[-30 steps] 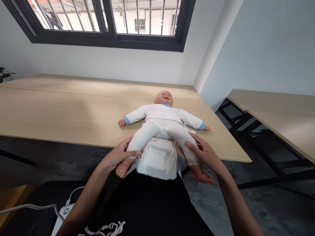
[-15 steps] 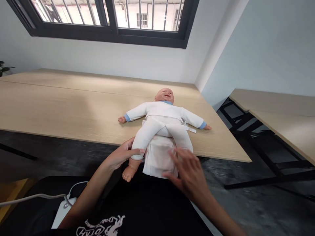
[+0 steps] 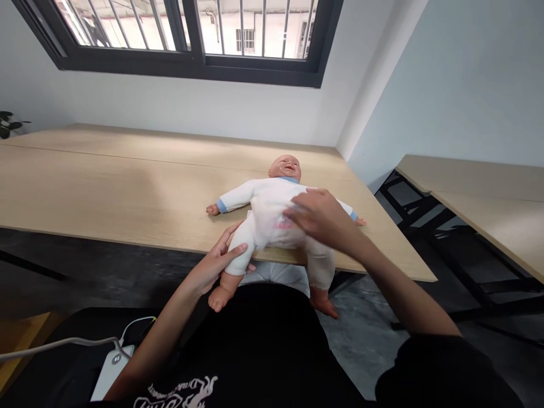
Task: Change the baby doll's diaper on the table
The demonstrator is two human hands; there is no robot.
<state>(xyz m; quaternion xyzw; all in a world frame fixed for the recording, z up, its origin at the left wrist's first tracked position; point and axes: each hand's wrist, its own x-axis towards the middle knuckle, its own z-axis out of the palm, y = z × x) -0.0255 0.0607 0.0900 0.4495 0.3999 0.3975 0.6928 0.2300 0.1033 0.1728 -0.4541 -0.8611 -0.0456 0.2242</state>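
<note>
A baby doll (image 3: 274, 190) in white clothing with blue collar and cuffs lies face up on the table, its feet past the front edge. My left hand (image 3: 216, 263) is wrapped round the doll's leg (image 3: 241, 249) on the left, above the bare foot. The front of a white diaper (image 3: 272, 229) with a pink mark lies up over the doll's belly, blurred by motion. My right hand (image 3: 318, 218) is closed at the diaper's upper part, its fingertips partly smeared. It hides part of the doll's chest and arm on the right.
The wooden table (image 3: 106, 181) runs left along the wall under a barred window (image 3: 191, 62). A second table (image 3: 488, 187) stands at the right. Near my left forearm lies a white device (image 3: 113, 365) with a cable (image 3: 55, 343).
My right hand has moved up from below the table edge to the doll's belly, bringing the diaper front up between the legs. My left hand stays on the leg.
</note>
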